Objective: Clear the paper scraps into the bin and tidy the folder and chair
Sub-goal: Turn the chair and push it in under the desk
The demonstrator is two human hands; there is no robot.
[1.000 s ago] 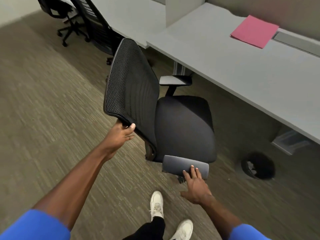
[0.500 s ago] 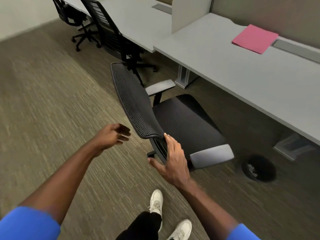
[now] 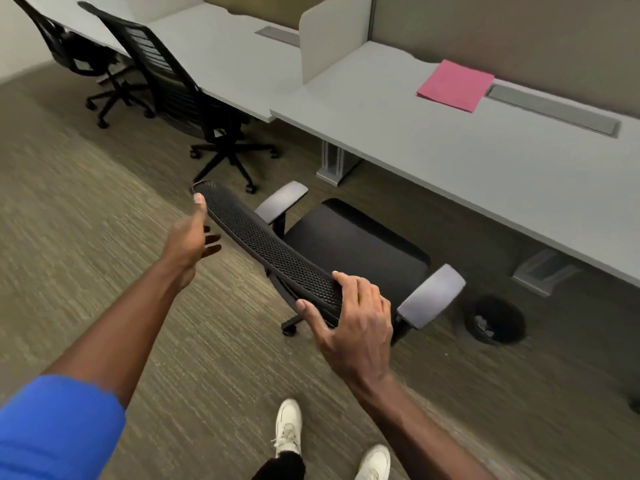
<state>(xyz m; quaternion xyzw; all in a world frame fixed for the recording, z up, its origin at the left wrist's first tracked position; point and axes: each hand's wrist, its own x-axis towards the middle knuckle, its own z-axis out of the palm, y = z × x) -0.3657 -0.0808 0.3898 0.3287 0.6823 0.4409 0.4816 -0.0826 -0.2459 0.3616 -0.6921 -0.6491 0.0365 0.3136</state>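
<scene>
1. Desk [image 3: 433, 143]: taken as the landmark. Its top carries only the folder; no scraps show on it.
2. Chair [image 3: 346, 244]: stands on the carpet just in front of the desk, seat facing the desk edge, backrest toward the person. The seat's front edge is close to the desk edge and not pushed in under it. Judged the step in hand: chair turned the right way, still to be slid in.
3. Right hand [image 3: 356, 320]: on the backrest's top corner, the end farther from the desk's divider. Fingers curl over the mesh rim, thumb below, clamped on the chair.
4. Left hand [image 3: 192, 237]: at the backrest's other top corner, on the side away from the desk. Thumb tip touches the rim; fingers spread apart and loose, not closed on anything.
5. Folder [image 3: 453, 85]: pink, lies flat at the back of the desk, close beside the grey cable slot. Slightly skewed to the desk edge; judged tidied or near enough.
6. Bin [image 3: 497, 318]: dark, round, on the floor at the desk's front edge, just beside the chair's armrest. Pale scraps show inside.
7. Scraps [image 3: 483, 323]: in the bin; none seen on desk or carpet. That part judged done.
</scene>
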